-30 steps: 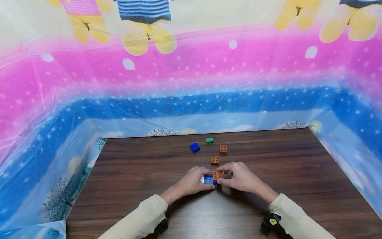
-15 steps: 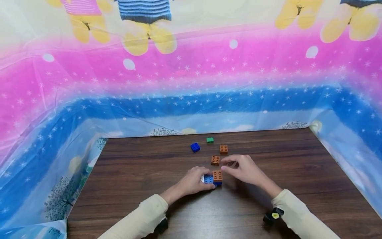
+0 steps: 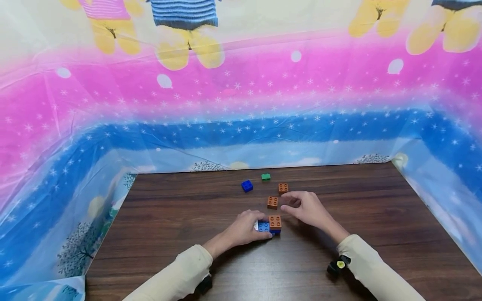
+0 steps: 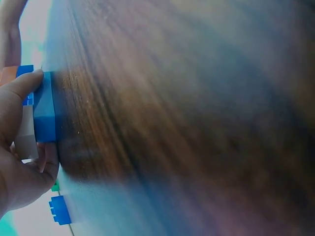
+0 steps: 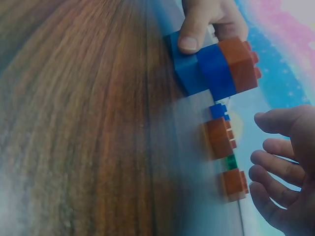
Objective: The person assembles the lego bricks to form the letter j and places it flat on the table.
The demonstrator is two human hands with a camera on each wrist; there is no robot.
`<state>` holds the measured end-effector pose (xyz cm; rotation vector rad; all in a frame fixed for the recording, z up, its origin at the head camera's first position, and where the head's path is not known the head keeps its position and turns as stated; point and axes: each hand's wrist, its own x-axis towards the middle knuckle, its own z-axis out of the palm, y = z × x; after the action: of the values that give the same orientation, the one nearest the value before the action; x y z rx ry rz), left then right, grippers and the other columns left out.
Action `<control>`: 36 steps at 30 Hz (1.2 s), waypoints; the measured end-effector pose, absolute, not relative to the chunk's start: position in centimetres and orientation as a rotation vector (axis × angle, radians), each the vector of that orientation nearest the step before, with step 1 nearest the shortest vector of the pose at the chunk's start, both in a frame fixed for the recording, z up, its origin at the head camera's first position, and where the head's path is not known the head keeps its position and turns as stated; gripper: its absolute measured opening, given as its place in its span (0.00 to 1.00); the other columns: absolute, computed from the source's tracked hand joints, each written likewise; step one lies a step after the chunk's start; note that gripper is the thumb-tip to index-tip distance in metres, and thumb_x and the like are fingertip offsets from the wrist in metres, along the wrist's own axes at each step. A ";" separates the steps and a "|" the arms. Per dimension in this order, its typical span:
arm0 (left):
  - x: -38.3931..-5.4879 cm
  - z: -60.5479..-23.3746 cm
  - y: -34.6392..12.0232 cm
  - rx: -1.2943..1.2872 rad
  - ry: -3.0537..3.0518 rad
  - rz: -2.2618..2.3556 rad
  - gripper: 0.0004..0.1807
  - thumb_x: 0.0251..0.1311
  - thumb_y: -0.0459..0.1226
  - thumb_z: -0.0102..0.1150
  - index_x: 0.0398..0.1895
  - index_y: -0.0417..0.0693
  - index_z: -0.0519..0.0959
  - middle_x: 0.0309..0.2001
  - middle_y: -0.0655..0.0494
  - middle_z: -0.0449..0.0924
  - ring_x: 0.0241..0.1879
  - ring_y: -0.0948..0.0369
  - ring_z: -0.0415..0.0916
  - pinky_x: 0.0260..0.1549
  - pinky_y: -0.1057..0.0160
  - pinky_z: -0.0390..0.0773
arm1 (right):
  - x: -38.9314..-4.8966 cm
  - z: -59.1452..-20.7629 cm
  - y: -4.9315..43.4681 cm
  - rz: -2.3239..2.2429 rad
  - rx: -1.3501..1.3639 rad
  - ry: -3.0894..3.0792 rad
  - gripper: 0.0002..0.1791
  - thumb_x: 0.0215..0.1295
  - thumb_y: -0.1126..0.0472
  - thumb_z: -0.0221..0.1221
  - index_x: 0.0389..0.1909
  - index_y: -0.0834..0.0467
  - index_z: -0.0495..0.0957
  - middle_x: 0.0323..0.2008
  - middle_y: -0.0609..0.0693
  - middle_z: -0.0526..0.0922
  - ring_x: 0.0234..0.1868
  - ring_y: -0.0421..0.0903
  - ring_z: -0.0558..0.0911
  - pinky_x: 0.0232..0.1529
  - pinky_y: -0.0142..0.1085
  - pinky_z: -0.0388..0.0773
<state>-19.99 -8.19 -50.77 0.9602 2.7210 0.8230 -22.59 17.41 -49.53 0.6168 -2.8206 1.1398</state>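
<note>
My left hand [image 3: 246, 228] grips a light blue toy building brick [image 3: 263, 227], thumb on its near side and fingers behind. On its right end sits a dark blue brick [image 5: 216, 73], topped by an orange brick [image 3: 275, 220]. A white brick [image 4: 26, 133] sits on its other end, mostly covered by the hand in the head view. My right hand [image 3: 308, 211] holds nothing; its fingers are apart and loosely bent, just right of two loose orange bricks, a nearer one [image 3: 273, 202] and a farther one [image 3: 283, 187].
Farther back on the dark wooden table [image 3: 169, 217] lie a loose dark blue brick [image 3: 247, 186] and a small green brick [image 3: 265, 177]. A printed cloth [image 3: 241, 129] rises behind the table and along its sides.
My right hand has let go of the orange brick atop the stack and moved back and right, beside the loose orange bricks. My left hand keeps its grip in place.
</note>
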 end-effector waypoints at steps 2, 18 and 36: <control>-20.0 -50.8 -8.2 0.957 2.719 0.821 0.25 0.60 0.54 0.70 0.56 0.51 0.84 0.45 0.63 0.84 0.39 0.69 0.73 0.40 0.67 0.73 | -22.9 -49.9 17.3 1.147 0.588 -2.830 0.21 0.66 0.52 0.69 0.57 0.53 0.84 0.47 0.49 0.87 0.42 0.44 0.85 0.42 0.41 0.83; -19.9 -50.7 -8.1 0.964 2.721 0.825 0.26 0.60 0.55 0.70 0.57 0.51 0.84 0.46 0.62 0.84 0.40 0.68 0.73 0.41 0.66 0.73 | -24.3 -51.4 16.0 1.166 0.524 -2.845 0.26 0.62 0.51 0.72 0.60 0.55 0.82 0.53 0.52 0.86 0.50 0.49 0.85 0.48 0.47 0.82; -19.9 -50.7 -8.1 0.966 2.726 0.823 0.25 0.60 0.54 0.71 0.56 0.51 0.84 0.47 0.61 0.85 0.41 0.66 0.74 0.42 0.65 0.73 | -25.2 -52.2 15.2 1.091 0.552 -2.902 0.26 0.60 0.50 0.73 0.58 0.55 0.83 0.49 0.51 0.87 0.48 0.46 0.84 0.50 0.47 0.81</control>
<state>-19.87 -8.12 -50.67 0.9662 2.7261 0.8229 -25.25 15.17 -52.21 0.5519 -2.9018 1.0907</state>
